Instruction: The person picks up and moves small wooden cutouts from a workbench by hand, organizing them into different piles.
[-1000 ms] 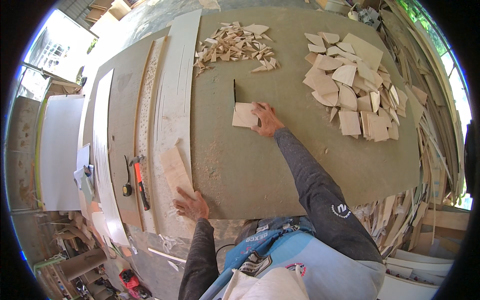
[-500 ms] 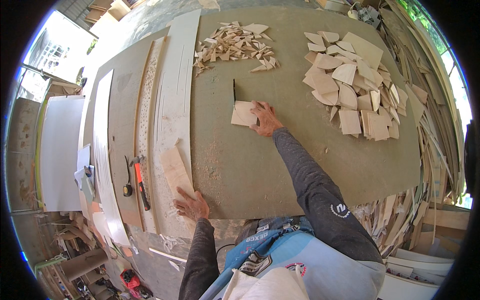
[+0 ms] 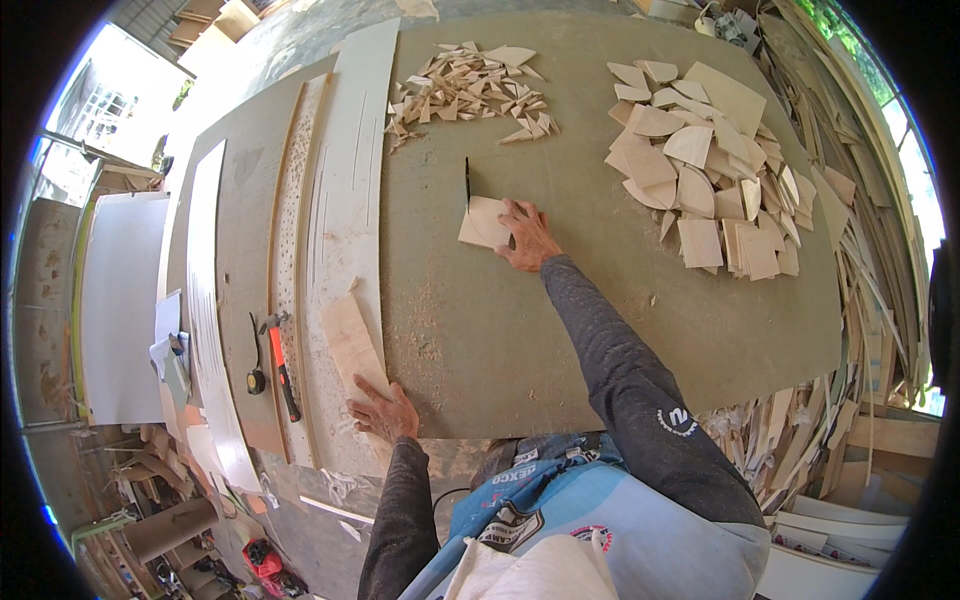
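Note:
My right hand (image 3: 528,237) grips the right edge of a small, squarish piece of thin plywood (image 3: 484,222), its fingers bent over the top. A curved line crosses that piece. At its upper edge, a thin dark blade (image 3: 467,183) stands up from the brown tabletop (image 3: 570,330); whether it has entered the wood is too small to tell. Toward the near edge, my left hand (image 3: 384,410) lies with fingers spread on the lower end of a longer plywood offcut (image 3: 352,340), which rests on a pale board.
Small pointed scraps (image 3: 470,90) lie heaped at the far side. Many curved and square plywood pieces (image 3: 690,170) are piled at the right. An orange-handled hammer (image 3: 284,375) and a tape measure (image 3: 256,381) lie left, beside long strips (image 3: 340,200). Sawdust (image 3: 425,330) dots the table.
My right hand and the small plywood piece have shifted slightly left and up, toward the blade. My left hand stays on the longer offcut.

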